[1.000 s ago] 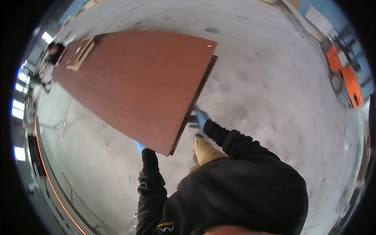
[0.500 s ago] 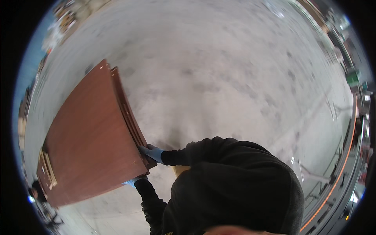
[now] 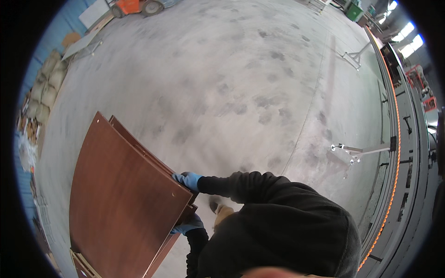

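Note:
A stack of large reddish-brown wooden panels (image 3: pixel 125 199) slants across the lower left, with small holes near its corners. My right hand (image 3: pixel 187 180), in a blue and dark glove, grips the panels' long edge near the close corner. Lower down, my left hand (image 3: pixel 189 225), gloved alike, holds the stack's short end from beneath; its fingertips are partly hidden by the panels. Pale wooden strips (image 3: pixel 85 265) show at the stack's lower left end, partly cut off by the picture's rim.
Grey concrete floor (image 3: pixel 222 125) spreads ahead. Along the right runs a long metal frame with an orange strip (image 3: pixel 394 185), its wheeled legs (image 3: pixel 354 150) jutting onto the floor. Stacked sacks (image 3: pixel 48 85) line the left wall. An orange wheeled vehicle (image 3: pixel 130 6) stands at the far end.
My view has turned, bringing the sacks and orange vehicle into sight. The panels sit lower in the picture, still in both hands. A person at the panels' far end has left the view.

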The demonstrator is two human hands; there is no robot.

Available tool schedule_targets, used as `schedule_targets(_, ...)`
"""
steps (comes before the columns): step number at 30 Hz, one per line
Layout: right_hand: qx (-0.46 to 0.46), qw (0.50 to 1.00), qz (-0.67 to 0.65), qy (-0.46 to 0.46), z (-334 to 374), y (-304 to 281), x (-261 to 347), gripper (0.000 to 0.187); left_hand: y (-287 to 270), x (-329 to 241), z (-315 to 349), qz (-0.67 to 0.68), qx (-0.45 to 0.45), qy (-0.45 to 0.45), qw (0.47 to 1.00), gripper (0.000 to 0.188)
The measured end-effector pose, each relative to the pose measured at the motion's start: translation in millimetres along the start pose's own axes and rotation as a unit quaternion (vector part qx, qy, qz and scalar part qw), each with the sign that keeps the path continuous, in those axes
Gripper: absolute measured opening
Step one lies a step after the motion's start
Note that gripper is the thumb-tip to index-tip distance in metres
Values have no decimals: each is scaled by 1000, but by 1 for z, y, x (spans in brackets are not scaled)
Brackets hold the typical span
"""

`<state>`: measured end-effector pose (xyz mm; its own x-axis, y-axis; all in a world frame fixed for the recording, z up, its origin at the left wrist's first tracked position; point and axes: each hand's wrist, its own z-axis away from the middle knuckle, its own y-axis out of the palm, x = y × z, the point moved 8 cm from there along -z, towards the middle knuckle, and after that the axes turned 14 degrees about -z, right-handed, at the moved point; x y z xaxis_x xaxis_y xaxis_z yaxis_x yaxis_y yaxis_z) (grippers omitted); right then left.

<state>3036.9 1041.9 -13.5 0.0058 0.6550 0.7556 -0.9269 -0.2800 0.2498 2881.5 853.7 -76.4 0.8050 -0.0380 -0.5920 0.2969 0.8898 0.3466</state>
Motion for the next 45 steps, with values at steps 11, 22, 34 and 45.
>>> schedule_targets(11,-39,993,-104,42,69,-67,0,73,55,24,84,-16,-35,-21,999,96)
schedule_targets(22,109,835,492,-221,77,-191,-3,22,94,133,100,-8,46,20,999,100)
schedule_targets(34,98,966,-233,62,205,-466,42,55,224,275,211,-88,4,-17,996,101)
schedule_targets(45,-151,938,-300,86,320,-955,39,37,372,426,349,-110,-144,-21,983,98)
